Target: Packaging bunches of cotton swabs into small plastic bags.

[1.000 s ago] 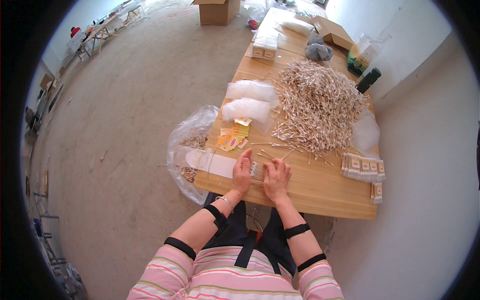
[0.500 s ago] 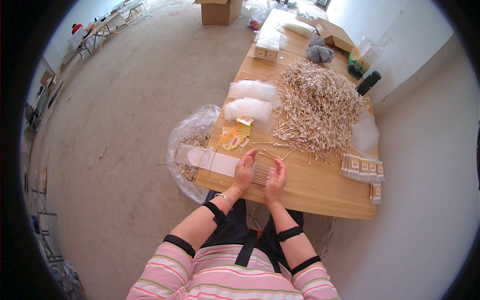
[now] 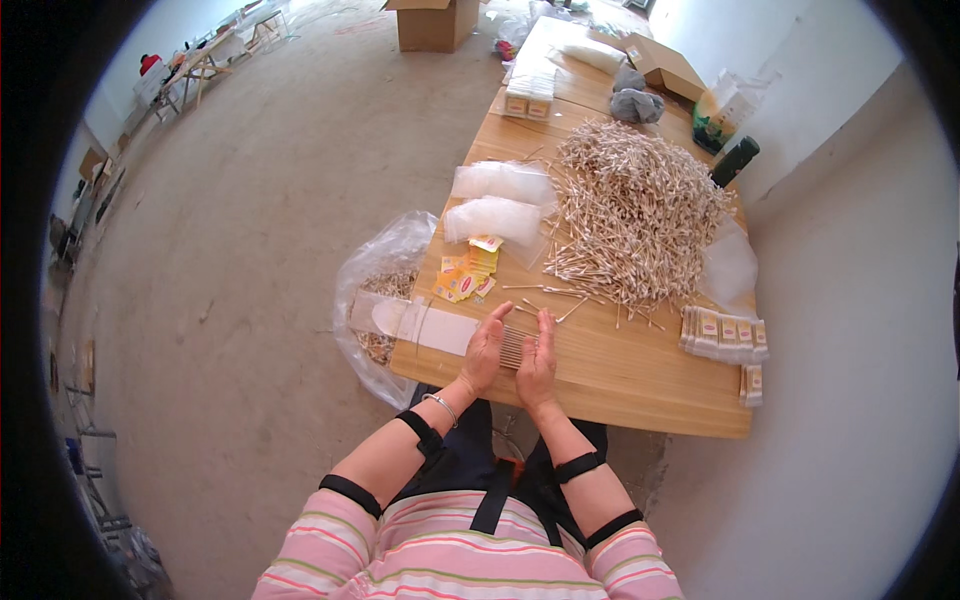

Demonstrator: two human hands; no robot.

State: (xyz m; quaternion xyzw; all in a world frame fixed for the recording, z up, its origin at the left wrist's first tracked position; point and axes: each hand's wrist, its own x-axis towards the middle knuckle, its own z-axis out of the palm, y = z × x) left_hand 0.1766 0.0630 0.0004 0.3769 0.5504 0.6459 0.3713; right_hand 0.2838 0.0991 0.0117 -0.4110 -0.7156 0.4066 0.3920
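A row of cotton swabs lies side by side on the near part of the wooden table, between my two hands. On its left stands my left hand, fingers straight and held edge-down against the swab tips. Facing it from the right, my right hand is likewise flat with its fingers stretched, at the other tips. Left of my left hand is a white flat strip with a clear plastic bag at its outer end. A few loose swabs lie just beyond my fingertips.
Beyond my hands rises a big heap of cotton swabs. Clear plastic bags and yellow cards lie to the left. Filled swab packs sit at the right. A plastic sack of swabs stands beside the table's left edge.
My right hand has moved left, closer to my left hand, and the gap holding the swab row has narrowed. My left hand has barely shifted.
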